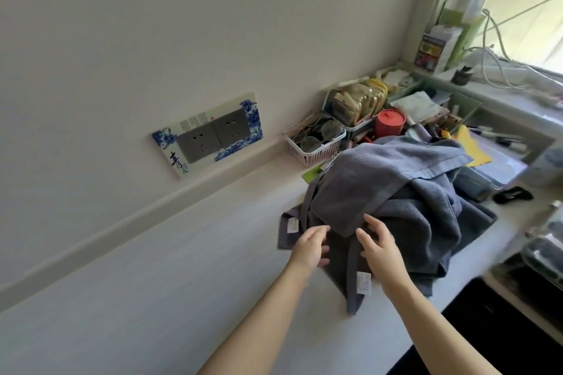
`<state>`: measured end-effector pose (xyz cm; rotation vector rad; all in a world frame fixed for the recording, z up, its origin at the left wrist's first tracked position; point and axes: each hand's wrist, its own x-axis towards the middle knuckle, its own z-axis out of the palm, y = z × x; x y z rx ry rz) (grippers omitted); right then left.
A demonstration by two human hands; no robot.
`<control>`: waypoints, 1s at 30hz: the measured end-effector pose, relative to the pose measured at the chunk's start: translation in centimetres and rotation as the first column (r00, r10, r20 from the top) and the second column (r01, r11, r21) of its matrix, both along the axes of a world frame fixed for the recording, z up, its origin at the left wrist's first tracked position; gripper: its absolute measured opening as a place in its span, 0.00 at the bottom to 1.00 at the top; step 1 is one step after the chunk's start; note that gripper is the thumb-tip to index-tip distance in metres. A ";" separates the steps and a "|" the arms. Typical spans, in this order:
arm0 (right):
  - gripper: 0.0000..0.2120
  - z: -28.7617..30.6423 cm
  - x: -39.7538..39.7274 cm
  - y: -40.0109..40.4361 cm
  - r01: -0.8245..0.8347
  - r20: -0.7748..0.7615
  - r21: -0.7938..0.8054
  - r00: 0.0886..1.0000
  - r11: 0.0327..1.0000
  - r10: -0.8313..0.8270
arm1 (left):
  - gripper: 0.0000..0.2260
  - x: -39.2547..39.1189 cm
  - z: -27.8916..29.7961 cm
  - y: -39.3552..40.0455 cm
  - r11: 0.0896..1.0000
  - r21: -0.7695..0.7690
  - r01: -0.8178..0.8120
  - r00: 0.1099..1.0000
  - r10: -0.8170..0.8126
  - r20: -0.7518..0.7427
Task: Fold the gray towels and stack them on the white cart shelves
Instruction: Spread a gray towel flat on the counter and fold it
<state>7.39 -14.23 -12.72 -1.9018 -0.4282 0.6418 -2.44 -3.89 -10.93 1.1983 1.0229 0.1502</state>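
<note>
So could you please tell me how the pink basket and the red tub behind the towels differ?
The pink basket is open-topped with slatted sides; the red tub is round, solid-walled and closed by a lid. The basket shows eyeglasses inside, while the tub's contents are hidden. The basket stands nearer the wall, the tub further right. Both stand on the counter behind the towels.
</note>
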 end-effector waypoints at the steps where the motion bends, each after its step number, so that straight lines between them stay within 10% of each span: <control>1: 0.19 -0.2 0.4 0.0 -0.006 -0.017 0.018 1.000 1.000 0.007 | 0.14 0.7 -0.1 0.0 0.999 -0.045 0.007 1.000 -0.006 0.023; 11: 0.17 0.2 1.9 0.4 -0.005 -0.052 0.166 0.999 0.986 0.014 | 0.15 4.4 -0.3 0.5 0.866 -0.476 -0.154 0.915 0.307 0.263; 22: 0.21 5.4 3.8 2.7 0.182 0.088 0.321 0.971 0.929 -0.221 | 0.13 -1.9 3.4 2.0 0.828 0.091 -0.553 0.825 0.528 0.203; 30: 0.18 8.5 -1.1 6.7 -0.039 0.226 0.303 0.974 0.952 -0.032 | 0.18 -13.3 5.2 3.2 0.533 0.016 -0.846 0.527 0.832 0.174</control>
